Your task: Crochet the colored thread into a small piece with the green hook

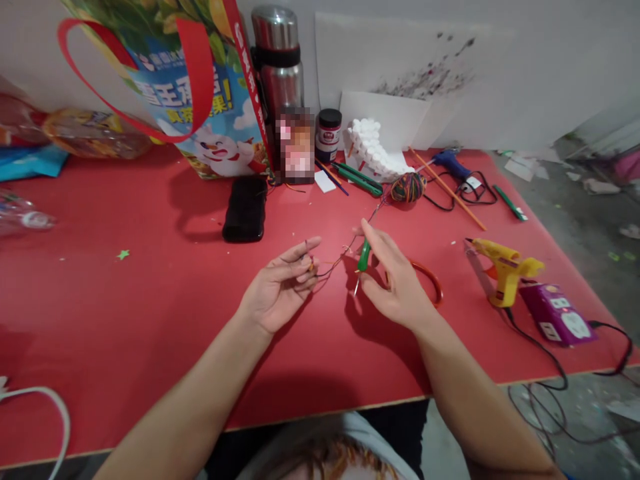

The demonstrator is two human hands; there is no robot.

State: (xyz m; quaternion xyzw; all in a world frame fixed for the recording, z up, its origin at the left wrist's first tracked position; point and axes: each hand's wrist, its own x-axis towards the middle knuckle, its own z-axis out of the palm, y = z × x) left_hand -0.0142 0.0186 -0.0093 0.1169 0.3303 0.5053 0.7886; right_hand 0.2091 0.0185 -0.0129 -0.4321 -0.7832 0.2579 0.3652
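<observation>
My left hand (pixel 283 290) is closed in a pinch on multicoloured yarn (pixel 327 272), and a dark strand loops round a finger. From there the yarn runs up past my right hand to a multicoloured yarn ball (pixel 409 187) at the back. My right hand (pixel 393 277) is closed round a green-handled tool (pixel 365 256) with a thin metal tip pointing down; its exact kind is unclear. Just behind that hand, an orange-red loop (pixel 434 281) shows on the table, partly hidden by the hand.
On the red table (pixel 165 333) stand a yellow glue gun (pixel 507 267) and purple power strip (pixel 559 315) at right. Behind are a blue glue gun (pixel 453 163), green cutter (pixel 357 179), white bumpy piece (pixel 373 150), jar (pixel 329 137), steel flask (pixel 281 73), black phone (pixel 245 209) and bag (pixel 200 87).
</observation>
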